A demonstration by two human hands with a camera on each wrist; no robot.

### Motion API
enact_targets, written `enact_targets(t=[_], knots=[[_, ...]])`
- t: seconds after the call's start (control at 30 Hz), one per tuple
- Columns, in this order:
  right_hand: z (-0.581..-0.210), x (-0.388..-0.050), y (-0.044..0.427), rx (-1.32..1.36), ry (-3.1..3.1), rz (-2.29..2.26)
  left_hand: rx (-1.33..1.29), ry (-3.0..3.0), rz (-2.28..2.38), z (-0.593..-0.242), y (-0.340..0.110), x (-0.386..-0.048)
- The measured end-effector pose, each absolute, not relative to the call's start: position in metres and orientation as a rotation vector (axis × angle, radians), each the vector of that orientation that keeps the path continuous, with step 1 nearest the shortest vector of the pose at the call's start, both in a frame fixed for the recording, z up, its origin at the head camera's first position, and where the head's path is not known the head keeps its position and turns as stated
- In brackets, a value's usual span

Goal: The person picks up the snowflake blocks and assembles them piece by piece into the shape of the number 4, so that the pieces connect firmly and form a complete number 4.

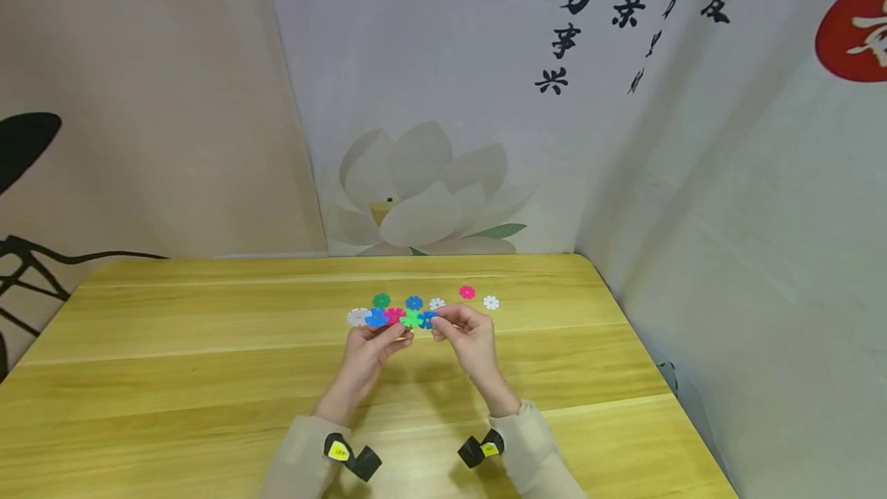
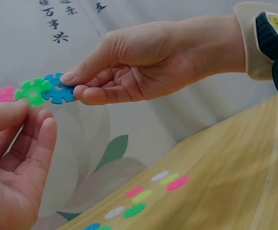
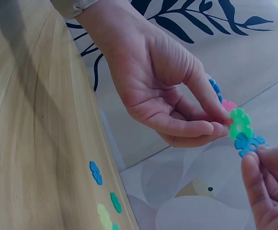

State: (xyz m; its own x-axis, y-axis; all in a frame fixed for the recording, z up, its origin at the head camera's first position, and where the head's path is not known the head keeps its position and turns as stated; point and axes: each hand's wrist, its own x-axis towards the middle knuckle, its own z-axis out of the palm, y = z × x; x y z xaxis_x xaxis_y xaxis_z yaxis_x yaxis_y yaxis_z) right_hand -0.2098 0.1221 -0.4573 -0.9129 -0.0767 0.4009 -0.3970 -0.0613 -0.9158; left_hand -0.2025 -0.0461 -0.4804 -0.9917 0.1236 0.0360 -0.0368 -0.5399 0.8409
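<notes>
A row of joined snowflake discs is held up above the table between both hands. From the right it runs blue disc (image 2: pixel 59 91), green disc (image 2: pixel 32 92), pink disc (image 2: pixel 5 94), then another blue disc (image 1: pixel 377 317). A white disc (image 1: pixel 358 317) shows at the far left; whether it is joined cannot be told. My left hand (image 1: pixel 367 356) pinches the lower edge of the green disc between thumb and fingers. On the other side, my right hand (image 1: pixel 474 341) pinches the outer edge of the right-end blue disc, which overlaps the green one.
Loose discs lie on the wooden table (image 1: pixel 208 376) beyond the hands: a green disc (image 1: pixel 381 300), a blue disc (image 1: pixel 413 303), a pink disc (image 1: pixel 467 293), a white disc (image 1: pixel 490 302) and several others. A printed curtain (image 1: pixel 430 60) hangs behind the table.
</notes>
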Motion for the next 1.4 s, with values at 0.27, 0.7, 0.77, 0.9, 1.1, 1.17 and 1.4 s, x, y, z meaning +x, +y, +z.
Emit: enact_targets(t=[0.27, 0.7, 0.77, 0.9, 1.1, 1.17, 1.4], knots=[[-0.456, -0.208, 0.121, 0.470, -1.996, 2.106, 0.148, 1.560, 2.752, -0.482, -0.045, -0.203], [-0.457, -0.217, 0.144, 0.353, -2.131, 1.979, 0.099, 1.556, 2.832, -0.480, -0.047, -0.207], [-0.458, -0.219, 0.151, 0.299, -2.228, 1.876, 0.085, 1.547, 2.839, -0.480, -0.048, -0.207], [-0.478, -0.233, 0.170, 0.204, -2.420, 1.640, 0.086, 1.519, 2.852, -0.479, -0.051, -0.207], [-0.505, -0.247, 0.191, 0.063, -2.622, 1.576, 0.124, 1.482, 2.879, -0.479, -0.053, -0.208], [-0.508, -0.247, 0.194, 0.043, -2.671, 1.602, 0.127, 1.472, 2.887, -0.479, -0.053, -0.208], [-0.517, -0.245, 0.198, 0.088, -2.796, 1.462, 0.106, 1.498, 2.882, -0.479, -0.054, -0.209]])
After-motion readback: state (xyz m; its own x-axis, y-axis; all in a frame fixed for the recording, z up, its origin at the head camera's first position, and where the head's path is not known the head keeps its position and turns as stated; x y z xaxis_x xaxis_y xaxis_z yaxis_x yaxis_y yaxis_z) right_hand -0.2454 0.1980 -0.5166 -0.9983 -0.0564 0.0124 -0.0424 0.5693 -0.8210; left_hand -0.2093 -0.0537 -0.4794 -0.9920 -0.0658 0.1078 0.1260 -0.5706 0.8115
